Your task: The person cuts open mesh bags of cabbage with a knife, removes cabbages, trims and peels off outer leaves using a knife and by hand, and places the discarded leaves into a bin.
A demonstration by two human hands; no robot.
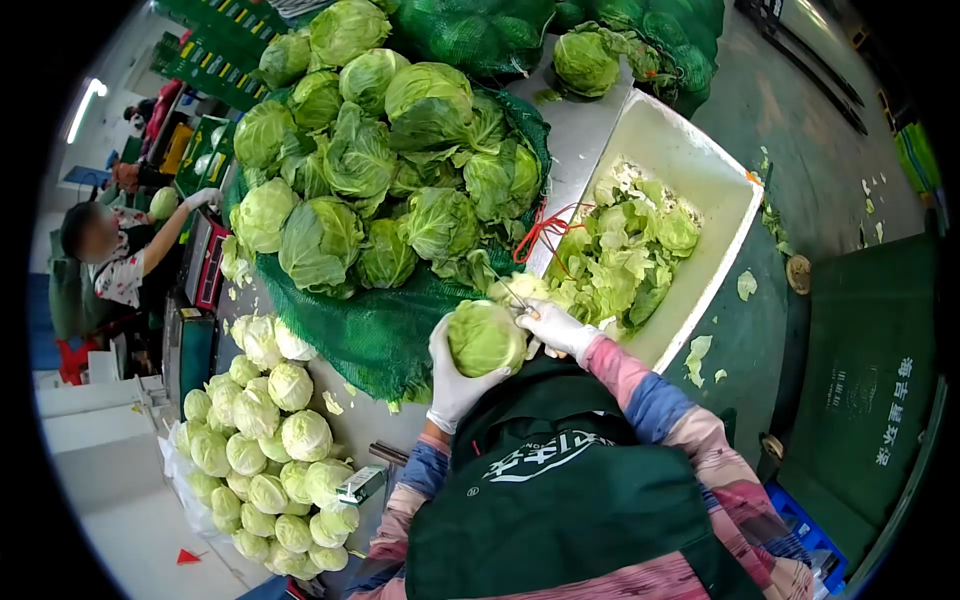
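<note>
In a white glove, my left hand (457, 385) is wrapped round a pale green cabbage (487, 338) from below and the side. My right hand (560, 328), also gloved, is closed on a knife (513, 294) beside the cabbage's stem side; only its thin blade shows and the handle is hidden in the fist. Loose cabbage leaves (625, 255) lie in a white foam box (722, 250) just beyond my right hand. Ahead of my left hand, a green mesh sack (345, 335) lies open under a heap of leafy cabbages (360, 160).
Trimmed cabbages (265, 450) are piled at the left, with a small green-and-white box (361, 484) beside them. Red string (545, 235) lies by the foam box. A large green bin (860, 400) stands at the right. Another person (125, 245) works at the far left.
</note>
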